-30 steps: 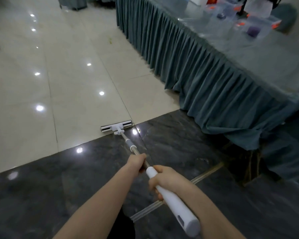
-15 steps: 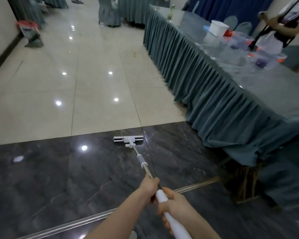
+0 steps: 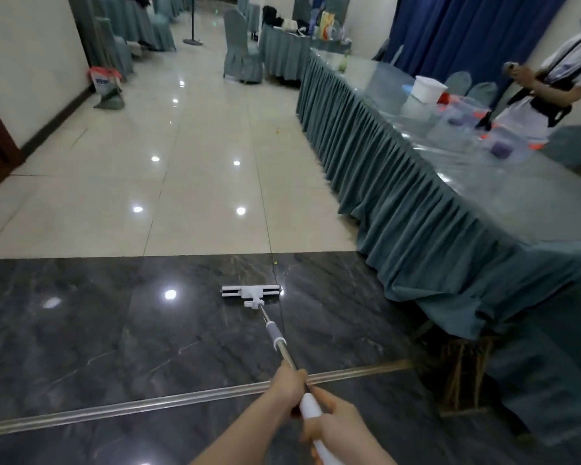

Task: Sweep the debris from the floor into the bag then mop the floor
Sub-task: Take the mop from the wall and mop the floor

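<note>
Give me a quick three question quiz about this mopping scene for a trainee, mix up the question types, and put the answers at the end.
1. True or false: the white flat mop head rests on the dark marble floor.
2. Which hand grips the mop pole nearer the head? A) left hand B) right hand
3. Fill in: the small yellow debris speck lies ____ the mop head, toward the beige tiles.

Key: 1 true; 2 A; 3 beyond.

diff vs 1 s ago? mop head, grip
The mop head came back toward the person, off the seam between the light tiles and the dark floor, and now lies wholly on the dark floor. The view tilted up. Unchanged: left hand on the pole, right hand on the white handle.
</note>
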Motion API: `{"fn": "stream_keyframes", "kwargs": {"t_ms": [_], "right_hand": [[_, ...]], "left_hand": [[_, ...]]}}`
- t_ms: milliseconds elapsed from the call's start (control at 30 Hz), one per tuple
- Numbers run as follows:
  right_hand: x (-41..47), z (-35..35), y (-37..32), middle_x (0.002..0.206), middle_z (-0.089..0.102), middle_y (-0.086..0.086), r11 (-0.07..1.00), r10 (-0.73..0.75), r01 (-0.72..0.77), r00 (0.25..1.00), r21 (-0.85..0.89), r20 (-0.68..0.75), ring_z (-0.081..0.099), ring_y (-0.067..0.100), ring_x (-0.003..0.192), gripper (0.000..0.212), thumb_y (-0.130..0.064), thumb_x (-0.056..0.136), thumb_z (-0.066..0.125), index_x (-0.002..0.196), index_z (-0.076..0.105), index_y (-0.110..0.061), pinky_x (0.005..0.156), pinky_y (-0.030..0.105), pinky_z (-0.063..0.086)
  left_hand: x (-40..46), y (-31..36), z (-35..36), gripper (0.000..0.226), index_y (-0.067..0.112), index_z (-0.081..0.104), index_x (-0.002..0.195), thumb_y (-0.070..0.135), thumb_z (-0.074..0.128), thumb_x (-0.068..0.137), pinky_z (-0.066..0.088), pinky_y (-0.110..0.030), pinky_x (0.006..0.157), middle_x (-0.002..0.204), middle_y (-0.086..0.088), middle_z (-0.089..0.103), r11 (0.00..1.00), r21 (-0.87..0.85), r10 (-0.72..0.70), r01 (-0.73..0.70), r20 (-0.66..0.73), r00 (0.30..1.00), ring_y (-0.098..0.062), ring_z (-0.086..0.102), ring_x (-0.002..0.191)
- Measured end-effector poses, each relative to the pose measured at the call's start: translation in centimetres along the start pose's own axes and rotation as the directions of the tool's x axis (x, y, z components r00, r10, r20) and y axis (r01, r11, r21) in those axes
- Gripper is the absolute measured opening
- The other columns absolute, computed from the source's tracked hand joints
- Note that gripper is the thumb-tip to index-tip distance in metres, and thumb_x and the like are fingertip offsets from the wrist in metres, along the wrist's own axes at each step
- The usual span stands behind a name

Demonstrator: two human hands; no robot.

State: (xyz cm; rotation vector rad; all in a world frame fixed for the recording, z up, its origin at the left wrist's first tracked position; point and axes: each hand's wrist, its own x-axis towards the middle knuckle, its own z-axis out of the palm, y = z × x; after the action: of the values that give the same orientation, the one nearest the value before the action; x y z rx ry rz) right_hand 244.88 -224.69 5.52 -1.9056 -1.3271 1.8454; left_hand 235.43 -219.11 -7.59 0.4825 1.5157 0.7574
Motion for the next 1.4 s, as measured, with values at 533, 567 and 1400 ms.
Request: {"fn": "stream_keyframes", "kwargs": {"t_ms": [533, 567, 1400], "right_hand": [[-2.5, -9.4, 7.1, 0.074, 0.065, 0.007, 0.987, 0.146, -0.144, 0.989, 0.066, -0.023, 0.057, 0.027, 0.049, 0.054, 0.001, 0.077, 0.062, 0.122, 0.063, -0.029, 0.045, 0.026, 0.048], [-1.9, -9.8, 6.6, 0.078, 0.067, 0.008, 0.988, 0.14, -0.138, 0.99, 0.075, -0.022, 0.058, 0.028, 0.05, 0.06, 0.001, 0.077, 0.063, 0.127, 0.06, -0.032, 0.045, 0.027, 0.048], [32.2, -7.3, -23.0, 0.091, 0.074, -0.005, 0.994, 0.106, -0.107, 0.994, 0.039, 0.015, 0.068, 0.016, 0.068, 0.066, -0.015, 0.061, 0.058, 0.125, 0.061, -0.031, 0.065, 0.024, 0.053]], "left_hand": [[-2.7, -1.2, 12.0, 0.017, 0.011, 0.048, 0.077, 0.002, 0.047, 0.091, 0.044, -0.028, 0.062, 0.073, -0.006, 0.052, 0.977, 0.21, -0.026, 0.043, -0.081, 0.996, -0.024, 0.052, 0.073], [-1.9, -0.6, 12.0, 0.015, 0.01, 0.049, 0.078, 0.001, 0.048, 0.09, 0.045, -0.029, 0.064, 0.073, -0.006, 0.052, 0.978, 0.204, -0.029, 0.045, -0.081, 0.996, -0.025, 0.052, 0.075], [30.6, 26.9, -2.3, 0.039, 0.011, 0.057, 0.119, 0.014, 0.053, 0.08, 0.05, -0.031, 0.069, 0.091, -0.008, 0.061, 0.958, 0.287, 0.024, -0.012, -0.039, 0.999, -0.023, 0.059, 0.078]]}}
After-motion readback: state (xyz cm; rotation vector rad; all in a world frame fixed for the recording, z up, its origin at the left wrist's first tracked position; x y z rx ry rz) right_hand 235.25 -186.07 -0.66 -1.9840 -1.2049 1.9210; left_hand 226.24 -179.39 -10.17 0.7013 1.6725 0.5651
